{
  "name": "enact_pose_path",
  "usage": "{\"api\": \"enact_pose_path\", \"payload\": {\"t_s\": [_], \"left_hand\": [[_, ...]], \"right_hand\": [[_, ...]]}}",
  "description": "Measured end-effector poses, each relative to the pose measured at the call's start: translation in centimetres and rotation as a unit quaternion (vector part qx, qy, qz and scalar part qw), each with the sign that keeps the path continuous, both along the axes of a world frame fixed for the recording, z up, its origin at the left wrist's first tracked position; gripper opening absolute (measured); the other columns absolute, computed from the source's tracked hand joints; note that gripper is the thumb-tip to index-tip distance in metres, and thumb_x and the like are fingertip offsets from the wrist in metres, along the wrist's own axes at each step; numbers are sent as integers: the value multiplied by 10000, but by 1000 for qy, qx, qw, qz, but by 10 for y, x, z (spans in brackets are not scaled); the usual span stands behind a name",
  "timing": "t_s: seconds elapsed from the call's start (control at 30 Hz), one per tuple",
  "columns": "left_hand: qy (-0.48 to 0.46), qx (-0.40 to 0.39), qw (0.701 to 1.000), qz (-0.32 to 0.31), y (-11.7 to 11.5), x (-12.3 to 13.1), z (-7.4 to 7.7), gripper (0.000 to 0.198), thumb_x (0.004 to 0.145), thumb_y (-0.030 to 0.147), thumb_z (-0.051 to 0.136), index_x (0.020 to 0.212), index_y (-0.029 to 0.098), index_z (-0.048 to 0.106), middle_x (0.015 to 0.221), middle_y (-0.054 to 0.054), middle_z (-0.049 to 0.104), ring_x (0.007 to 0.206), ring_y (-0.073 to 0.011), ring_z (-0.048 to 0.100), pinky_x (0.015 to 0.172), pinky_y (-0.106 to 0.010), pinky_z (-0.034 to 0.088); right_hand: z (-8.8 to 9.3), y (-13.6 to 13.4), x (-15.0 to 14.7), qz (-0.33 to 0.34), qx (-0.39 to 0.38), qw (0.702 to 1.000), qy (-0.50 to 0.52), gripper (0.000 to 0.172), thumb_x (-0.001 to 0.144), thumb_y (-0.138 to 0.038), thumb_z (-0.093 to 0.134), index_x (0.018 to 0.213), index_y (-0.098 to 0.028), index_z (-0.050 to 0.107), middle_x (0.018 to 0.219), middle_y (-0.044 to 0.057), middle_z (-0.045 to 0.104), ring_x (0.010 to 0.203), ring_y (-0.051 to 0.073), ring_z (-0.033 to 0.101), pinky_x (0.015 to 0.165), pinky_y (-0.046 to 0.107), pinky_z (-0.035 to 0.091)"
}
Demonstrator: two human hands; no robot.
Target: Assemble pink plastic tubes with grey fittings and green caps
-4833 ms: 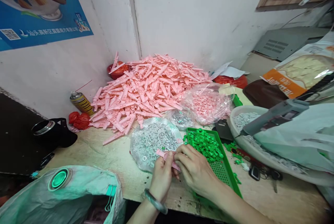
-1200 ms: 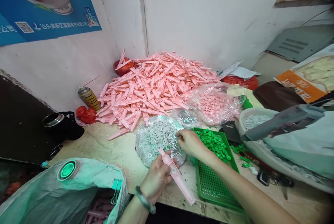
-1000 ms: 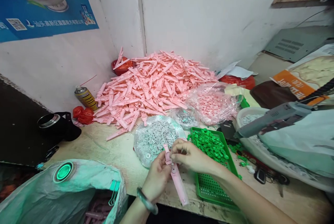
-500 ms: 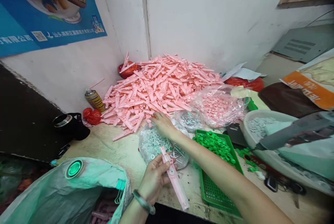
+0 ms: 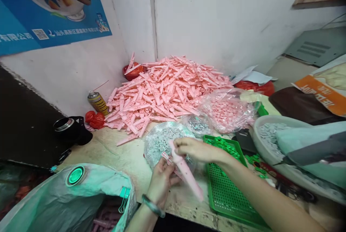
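Observation:
A long pink moulded plastic piece [image 5: 186, 172] slants across the front of the bench, its lower end pointing right. My left hand [image 5: 162, 182] is shut on it from below, and a thin pink strip [image 5: 167, 158] shows by those fingers. My right hand [image 5: 196, 149] lies over the piece's upper end, and I cannot tell whether it grips it. Beneath both hands is a clear bag of small grey plastic parts [image 5: 162, 141]. To the right stands a green mesh tray [image 5: 225, 192] holding green plastic parts [image 5: 224, 145].
A large heap of pink plastic pieces [image 5: 164, 95] lies against the wall behind. A bag of small pink parts [image 5: 227, 111] and a bag of metal pins [image 5: 197, 124] are beside it. A pale sack [image 5: 75, 196] stands at front left, and a basin of grey parts [image 5: 267, 142] at right.
My right hand has come back from the heap's edge to the pink piece's upper end. The pink piece now slants further to the right, and more of the tray's mesh shows.

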State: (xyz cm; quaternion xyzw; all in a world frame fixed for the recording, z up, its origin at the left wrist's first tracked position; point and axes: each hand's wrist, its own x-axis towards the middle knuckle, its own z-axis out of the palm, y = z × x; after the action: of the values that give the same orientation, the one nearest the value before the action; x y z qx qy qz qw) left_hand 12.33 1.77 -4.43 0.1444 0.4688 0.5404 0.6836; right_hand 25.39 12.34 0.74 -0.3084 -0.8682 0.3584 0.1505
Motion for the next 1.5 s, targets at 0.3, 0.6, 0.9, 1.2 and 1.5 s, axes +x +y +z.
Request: {"api": "enact_pose_path", "payload": {"t_s": [0.3,0.6,0.9,1.2,1.5], "left_hand": [[3,18,1000,-2,4,37,0,500,637,362,818,1046,139,635,1092,-136,694,886,-230,674,714,-314,555],[-13,25,998,48,1,41,-7,230,777,309,662,941,153,618,893,-67,692,852,-196,662,732,-299,535],[-14,31,999,40,-3,41,-8,220,798,295,594,964,151,598,959,-88,706,877,-220,676,714,-294,517],[42,27,998,48,2,45,-5,392,689,414,790,931,138,655,941,-95,723,853,-200,675,748,-284,520],[-19,-69,994,85,8,42,1,399,570,306,874,867,104,702,819,-109,742,680,-168,675,554,-216,501]], "right_hand": [[-43,-74,37,-208,27,977,35,243,921,-217,490,1119,-193,630,1021,99,608,902,224,608,801,371,513],[-56,-96,33,-288,151,939,111,281,906,-174,505,1167,-196,608,1040,93,642,929,218,658,760,315,567],[-58,-99,27,-280,177,939,91,271,917,-166,497,1149,-198,634,971,80,642,782,191,677,665,284,591],[-63,-99,25,-258,205,933,143,257,922,-124,513,1116,-191,667,938,83,647,781,178,671,635,261,590],[-78,-108,17,-271,269,912,151,394,925,-74,515,1292,-200,578,1017,110,650,908,203,666,708,302,609]]}}
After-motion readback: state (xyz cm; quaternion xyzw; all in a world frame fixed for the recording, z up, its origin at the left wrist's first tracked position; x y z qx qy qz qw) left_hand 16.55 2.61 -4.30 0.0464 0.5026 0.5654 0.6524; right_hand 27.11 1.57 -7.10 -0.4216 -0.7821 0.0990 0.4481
